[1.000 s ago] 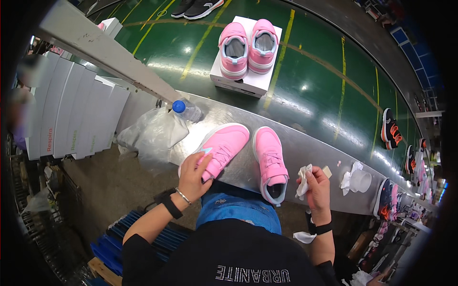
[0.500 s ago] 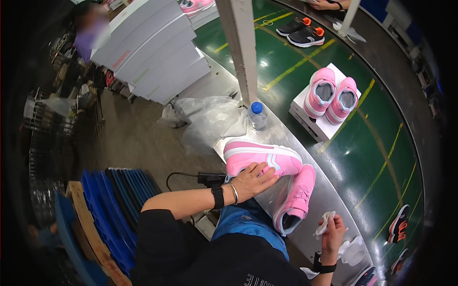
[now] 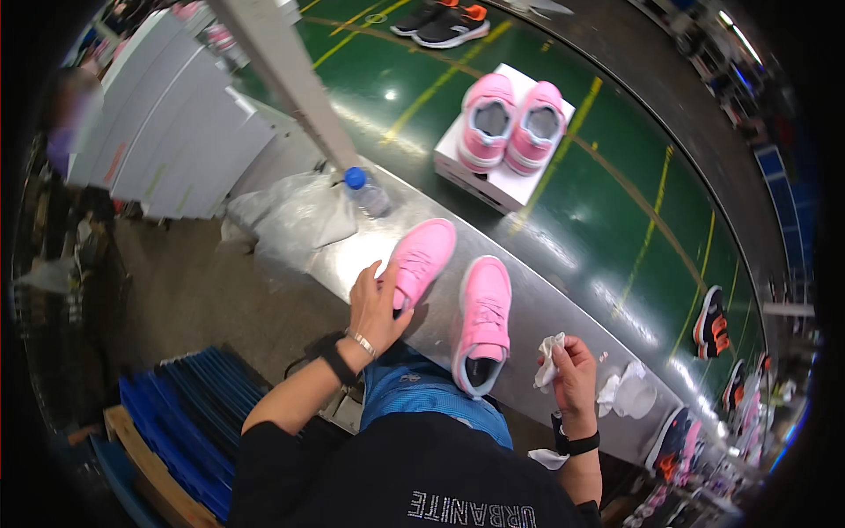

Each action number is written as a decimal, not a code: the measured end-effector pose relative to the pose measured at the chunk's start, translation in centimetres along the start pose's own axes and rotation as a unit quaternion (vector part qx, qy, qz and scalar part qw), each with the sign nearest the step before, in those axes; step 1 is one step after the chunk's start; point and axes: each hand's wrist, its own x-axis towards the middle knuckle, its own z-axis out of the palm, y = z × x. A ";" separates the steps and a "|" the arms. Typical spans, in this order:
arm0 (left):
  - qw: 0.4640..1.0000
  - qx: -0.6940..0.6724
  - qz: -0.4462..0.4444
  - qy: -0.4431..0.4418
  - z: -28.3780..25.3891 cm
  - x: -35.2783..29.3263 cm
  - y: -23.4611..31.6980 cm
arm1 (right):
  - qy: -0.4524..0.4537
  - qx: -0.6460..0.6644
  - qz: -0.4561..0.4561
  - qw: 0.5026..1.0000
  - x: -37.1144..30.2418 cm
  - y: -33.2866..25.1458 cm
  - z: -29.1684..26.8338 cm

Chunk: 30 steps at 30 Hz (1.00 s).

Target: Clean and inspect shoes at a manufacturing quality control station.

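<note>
A pink sneaker (image 3: pixel 426 257) stands upright on the metal bench (image 3: pixel 530 310), toe pointing away. Around its heel end and near side, my left hand (image 3: pixel 377 308) is closed. Just to its right another pink sneaker (image 3: pixel 486 304) rests on its sole, its collar opening toward me; no hand touches it. My right hand (image 3: pixel 576 374) pinches a crumpled white cloth or tissue (image 3: pixel 548 361) above the bench, farther right.
Beyond the bench runs a green conveyor (image 3: pixel 607 238) bearing a pink pair on a white box (image 3: pixel 503 187) and dark shoes (image 3: pixel 713 324). A bottle (image 3: pixel 370 195), plastic bag (image 3: pixel 299 211) and metal post (image 3: pixel 290 79) are ahead. Blue pallets (image 3: pixel 180 422) lie left; white scraps (image 3: pixel 627 392) right.
The left sneaker has turned from its side onto its sole, toe now pointing away. My left hand has shifted to its heel end. The whole view has swung to the right.
</note>
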 end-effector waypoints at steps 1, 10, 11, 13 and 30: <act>0.998 -0.033 0.048 0.009 -0.4 -0.3 1.6 | 0.016 0.005 0.001 1.000 -0.3 0.3 -0.7; 0.908 -0.355 -0.156 -0.162 11.7 -5.7 5.6 | 0.026 0.072 0.011 0.997 -1.9 2.2 -3.9; 0.847 -0.444 -0.236 -0.172 11.9 -6.0 5.2 | 0.032 0.078 0.010 0.996 -2.3 2.3 -4.6; 0.703 -0.557 -0.378 -0.229 9.8 -5.4 4.9 | 0.048 0.101 0.011 0.994 -2.8 2.9 -6.3; 0.635 -0.595 -0.383 -0.311 8.4 -2.1 7.2 | 0.028 0.144 0.019 0.989 -3.2 4.0 -7.9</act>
